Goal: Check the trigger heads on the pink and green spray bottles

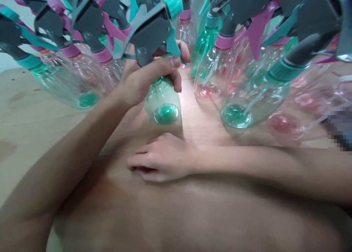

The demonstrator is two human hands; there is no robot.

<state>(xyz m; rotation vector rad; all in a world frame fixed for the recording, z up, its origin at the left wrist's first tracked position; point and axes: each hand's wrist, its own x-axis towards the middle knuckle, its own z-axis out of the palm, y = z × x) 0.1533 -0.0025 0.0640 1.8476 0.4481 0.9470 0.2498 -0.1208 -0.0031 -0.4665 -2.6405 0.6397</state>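
Note:
My left hand (148,70) is wrapped round the neck of a clear green spray bottle (162,94), just under its grey spray head with a turquoise nozzle and trigger. That bottle stands on the wooden table (198,129), its green-tinted base facing me. Nearer to me, my right hand (165,158) lies on the tabletop, its fingers curled into a loose fist. Nothing shows in it. To the right stands another green spray bottle (255,98) with a turquoise collar, and a pink one (211,76) is close behind it.
Several pink and green spray bottles crowd the back and right of the table. At the left stand a green bottle (63,80) and a pink-collared bottle (85,67). A pixelated dark object (342,127) lies at the right edge. Behind is a pale wall (7,63).

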